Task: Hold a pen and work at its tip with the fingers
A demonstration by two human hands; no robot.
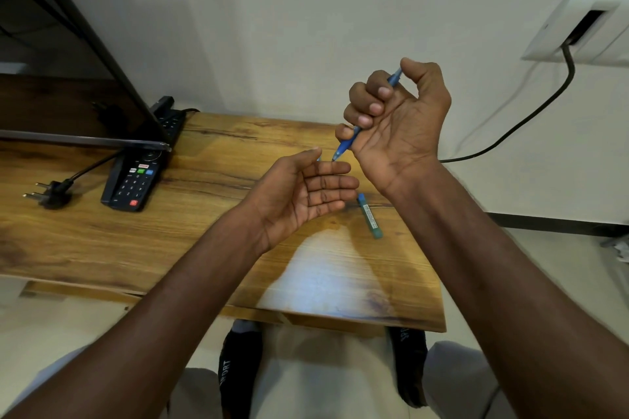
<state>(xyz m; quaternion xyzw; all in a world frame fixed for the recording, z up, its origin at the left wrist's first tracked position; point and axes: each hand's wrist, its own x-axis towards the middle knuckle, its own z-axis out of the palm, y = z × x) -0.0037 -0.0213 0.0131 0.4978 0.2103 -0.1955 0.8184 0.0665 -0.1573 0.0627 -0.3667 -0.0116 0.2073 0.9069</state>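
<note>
My right hand (394,119) is raised above the wooden table (211,235) and grips a blue pen (343,148) in a fist, tip pointing down and left. My left hand (306,194) lies palm up just below it, fingers straight and together, its fingertips close under the pen tip. A small blue bit shows behind my left index finger; I cannot tell what it is. On the table to the right of my left fingers lies a thin greenish-blue tube (370,216) with a printed label.
A black remote control (134,180) lies at the left by the lower corner of a dark screen (68,78). A loose black plug (51,192) rests at far left. A black cable (531,112) runs from a wall outlet (578,27). My shoes (238,374) are below the table edge.
</note>
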